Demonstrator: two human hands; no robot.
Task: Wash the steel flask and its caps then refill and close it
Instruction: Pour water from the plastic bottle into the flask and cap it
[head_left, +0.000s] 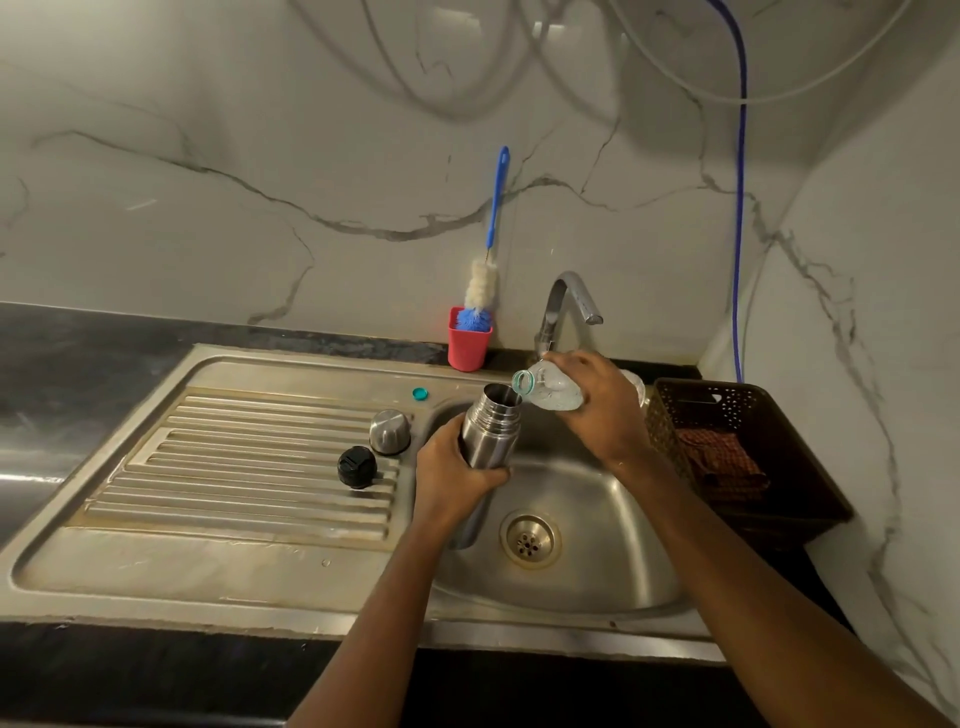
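Head cam: you're gripping the steel flask (491, 431) w/ your left hand (457, 467), fingers wrapped round its body, holding it tilted over the sink basin (597, 545). Your right hand (602, 405) is clasping a plastic bottle (550, 389) at the flask's 1 o'clock, neck tipping at the flask mouth. Steel cap (389, 431) & black cap (357, 466) are sitting on the drainboard (234, 467), approx 9 and 8 o'clock. Likely risk: neck drifting off the rim or tipping too steeply, sending water down the outside.

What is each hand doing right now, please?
Left hand: closed around the steel flask.
Right hand: closed around the plastic bottle, tipped at the flask's mouth.
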